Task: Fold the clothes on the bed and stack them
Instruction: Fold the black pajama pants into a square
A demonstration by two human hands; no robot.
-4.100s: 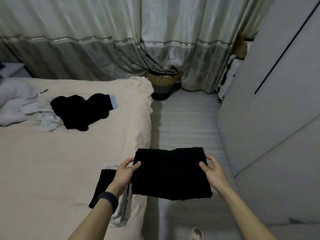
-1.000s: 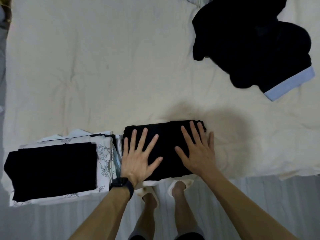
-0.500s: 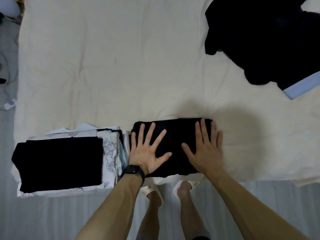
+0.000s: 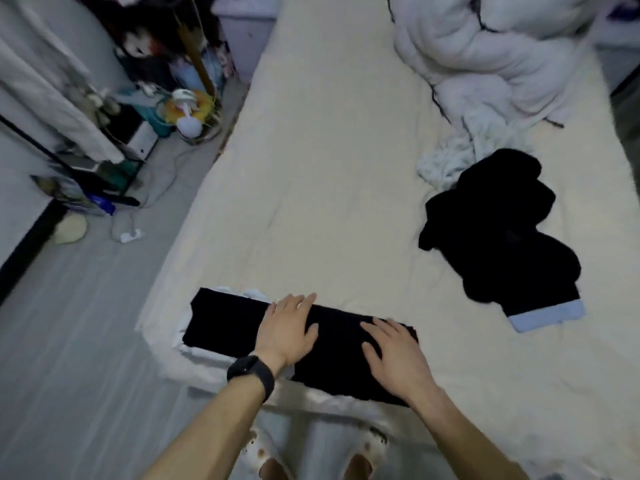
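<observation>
A folded black garment (image 4: 341, 353) lies at the near edge of the cream bed (image 4: 329, 174). My left hand (image 4: 287, 329), a black watch on its wrist, presses flat on the garment's left end. My right hand (image 4: 393, 353) rests flat on its right part, fingers spread. Directly to the left sits a stack of folded clothes (image 4: 221, 323) with a black piece on top and white layers beneath. An unfolded black garment with a light blue cuff (image 4: 491, 237) lies crumpled on the bed's right side, next to a crumpled white cloth (image 4: 446, 161).
A bunched white duvet (image 4: 498, 53) fills the bed's far right corner. Left of the bed are grey floor (image 4: 76, 323), a cable with a white plug (image 4: 130, 235), and cluttered shelves with toys (image 4: 166, 91). My slippered feet (image 4: 311, 455) stand at the bed's edge.
The view has tilted up and swung left, showing the bed's far end and the room's left side. Both hands stay flat on the folded black garment beside the stack.
</observation>
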